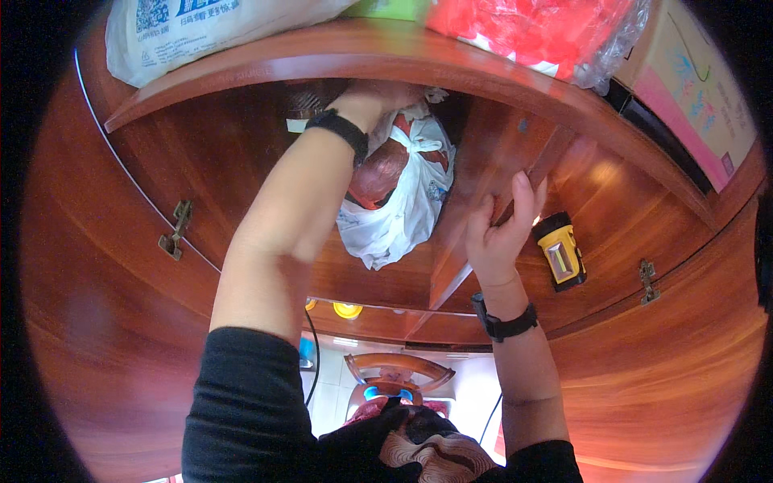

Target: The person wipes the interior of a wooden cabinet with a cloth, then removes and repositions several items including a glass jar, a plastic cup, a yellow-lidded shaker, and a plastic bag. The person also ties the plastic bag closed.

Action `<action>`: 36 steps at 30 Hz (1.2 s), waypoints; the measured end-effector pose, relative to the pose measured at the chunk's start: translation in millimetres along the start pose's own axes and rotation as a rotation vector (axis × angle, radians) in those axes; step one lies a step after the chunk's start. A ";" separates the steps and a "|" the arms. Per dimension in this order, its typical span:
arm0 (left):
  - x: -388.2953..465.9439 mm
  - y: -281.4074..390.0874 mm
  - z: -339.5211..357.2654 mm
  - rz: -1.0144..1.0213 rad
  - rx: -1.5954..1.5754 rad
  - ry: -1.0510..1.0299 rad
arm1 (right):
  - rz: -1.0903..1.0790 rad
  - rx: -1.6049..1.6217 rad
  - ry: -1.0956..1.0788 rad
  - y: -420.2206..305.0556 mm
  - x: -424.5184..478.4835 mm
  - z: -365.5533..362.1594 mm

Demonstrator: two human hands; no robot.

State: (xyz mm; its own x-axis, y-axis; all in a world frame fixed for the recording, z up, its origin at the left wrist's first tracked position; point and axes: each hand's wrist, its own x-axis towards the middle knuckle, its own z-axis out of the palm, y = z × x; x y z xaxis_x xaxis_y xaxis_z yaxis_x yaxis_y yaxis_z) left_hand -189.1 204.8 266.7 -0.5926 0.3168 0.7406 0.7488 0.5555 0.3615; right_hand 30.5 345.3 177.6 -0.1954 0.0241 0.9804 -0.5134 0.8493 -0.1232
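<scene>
My left hand reaches deep into the wooden cabinet, behind a knotted white plastic bag. Its fingers run into shadow under the upper shelf, near some crumpled whitish plastic, so its grip is hidden. A rounded, shiny reddish-brown bundle shows through the bag's open side. To the right, my right hand is at the edge of the upright wooden divider, thumb and fingers apart, with no loose object in it. Beside that hand lies a yellow and black flashlight in the right compartment.
The upper shelf board overhangs the compartments. On it are a printed white plastic bag, a red plastic-wrapped package and a cardboard box. Open doors with metal hinges flank me. A wooden chair stands below.
</scene>
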 end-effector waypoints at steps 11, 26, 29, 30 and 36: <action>-90.4 33.9 -5.8 0.501 0.226 -0.075 | -0.019 -0.018 0.001 -2.1 -0.8 1.6; -122.3 16.1 24.3 -0.203 0.330 0.241 | -0.014 -0.037 0.024 -2.7 -0.6 2.1; -136.0 24.2 23.3 -0.166 0.266 0.223 | -0.025 -0.099 0.011 1.8 -5.9 0.6; -147.4 26.5 22.1 -0.076 0.194 0.299 | -0.024 -0.124 0.010 2.6 -5.4 0.5; -244.6 15.9 38.5 -0.216 0.103 0.067 | -0.013 -0.050 0.025 -3.9 2.3 2.6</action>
State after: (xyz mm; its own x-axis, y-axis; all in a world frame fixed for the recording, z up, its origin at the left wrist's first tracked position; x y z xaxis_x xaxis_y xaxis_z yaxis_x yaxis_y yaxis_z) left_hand -43.6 165.8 69.4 -0.7118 0.1321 0.6899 0.5706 0.6815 0.4582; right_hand 29.9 340.6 180.0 -0.1674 0.0252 0.9856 -0.4734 0.8748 -0.1028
